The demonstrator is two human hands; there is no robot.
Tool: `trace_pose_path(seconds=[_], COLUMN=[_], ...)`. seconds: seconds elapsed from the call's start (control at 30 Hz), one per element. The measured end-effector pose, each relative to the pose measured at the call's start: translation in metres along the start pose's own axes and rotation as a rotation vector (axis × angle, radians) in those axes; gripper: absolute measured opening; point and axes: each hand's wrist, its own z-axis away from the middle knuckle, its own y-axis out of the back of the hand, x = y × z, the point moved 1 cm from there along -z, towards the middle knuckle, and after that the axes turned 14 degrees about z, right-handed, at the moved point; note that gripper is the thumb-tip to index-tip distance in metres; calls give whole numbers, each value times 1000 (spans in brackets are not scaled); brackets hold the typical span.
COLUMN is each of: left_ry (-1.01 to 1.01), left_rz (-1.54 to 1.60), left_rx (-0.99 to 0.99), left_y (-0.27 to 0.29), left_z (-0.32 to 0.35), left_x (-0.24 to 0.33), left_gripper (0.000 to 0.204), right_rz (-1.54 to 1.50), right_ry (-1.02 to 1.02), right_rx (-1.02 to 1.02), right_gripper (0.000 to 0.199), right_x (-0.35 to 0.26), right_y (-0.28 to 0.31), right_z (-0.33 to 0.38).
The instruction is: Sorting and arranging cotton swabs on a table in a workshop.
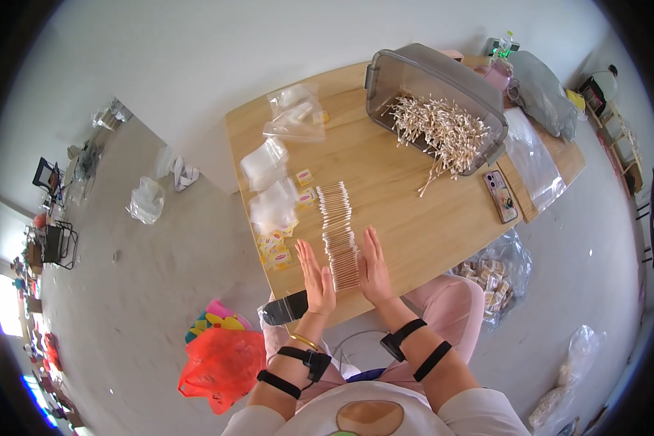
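A long row of wooden cotton swabs (337, 225) lies side by side on the wooden table (414, 218). My left hand (316, 276) stands flat, fingers together, against the left side of the row's near end. My right hand (375, 267) presses flat against the right side. Neither hand grips anything; the swabs sit between the two palms.
A grey plastic bin (436, 94) lies tipped at the table's back, spilling a pile of swabs (443, 134). Clear plastic bags (272, 185) and small yellow packets (276, 251) lie left of the row. A phone (501, 196) rests at the right. A red bag (221, 363) sits on the floor.
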Motion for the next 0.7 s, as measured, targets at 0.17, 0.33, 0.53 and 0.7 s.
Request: trace_pose_path(seconds=[0.17, 0.33, 0.53, 0.7], left_ry=[36, -50, -7, -8], left_rz=[-948, -699, -562, -625], left_rx=[-615, -405, -119, -177], left_y=[-18, -10, 34, 45], left_z=[-9, -18, -16, -5], left_x=[7, 23, 4, -12], left_gripper=[88, 88, 72, 70], right_rz=[138, 199, 500, 639], right_ry=[9, 69, 289, 274], right_rx=[-6, -8, -339, -382], right_gripper=[54, 57, 70, 82], right_x=[20, 18, -18, -14], right_y=[4, 15, -18, -41], right_z=[-13, -7, -3, -20])
